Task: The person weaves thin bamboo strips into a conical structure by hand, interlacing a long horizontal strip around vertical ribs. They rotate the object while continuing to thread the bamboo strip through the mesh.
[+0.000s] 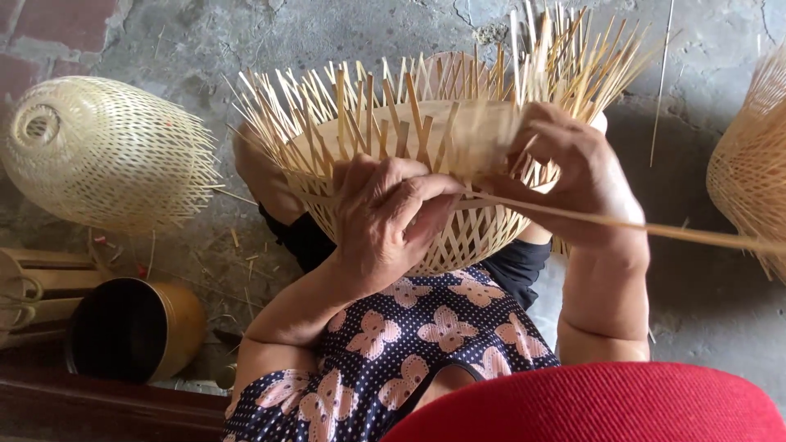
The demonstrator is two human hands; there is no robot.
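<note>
A half-woven pale bamboo basket with loose upright strips fanning from its rim (409, 155) rests on the person's lap, just in front of the chest. The left hand (391, 214) is curled against the near wall of the weave, its fingers (426, 196) closed over the lattice and pressing it. The right hand (573, 176) sits at the right side of the rim, fingers folded around a long thin bamboo strip (655, 229), though motion blur there makes the exact pinch hard to tell. That strip's long axis runs nearly level, from the weave under the left hand out past the right wrist toward the right edge of view; the right hand is the nearer one to its free length.

On the concrete floor (704, 311) to the left lies a finished oval woven bamboo shade (106, 151), and below it a dark-mouthed brown round tin (135, 327). Another woven bamboo piece (749, 164) shows at the right edge. No packages, labels or signs are visible.
</note>
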